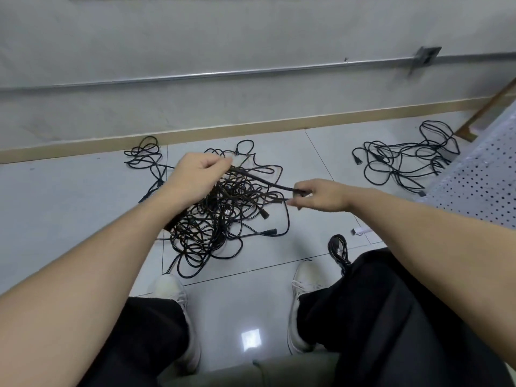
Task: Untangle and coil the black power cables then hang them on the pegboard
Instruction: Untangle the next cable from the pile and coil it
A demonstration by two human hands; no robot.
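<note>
Untangling is in hand: our left hand (195, 174) and right hand (321, 195) pinch one black power cable (268, 183) taut above the tangled pile (223, 219); next we judge it needs drawing free.

We see glossy smooth floor tiles (83, 191), matt black rubbery cables (223, 208), a perforated metal pegboard (480, 174) and black cloth trousers (391, 317).

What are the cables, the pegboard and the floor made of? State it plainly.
Black power cables: likely rubber or PVC sheath, matte, bending in loose loops.
Pegboard: probably painted metal, pale and smooth, with regular rows of punched holes; plastic is possible.
Floor: glazed ceramic tile, glossy, showing grout lines and a bright light reflection.
</note>
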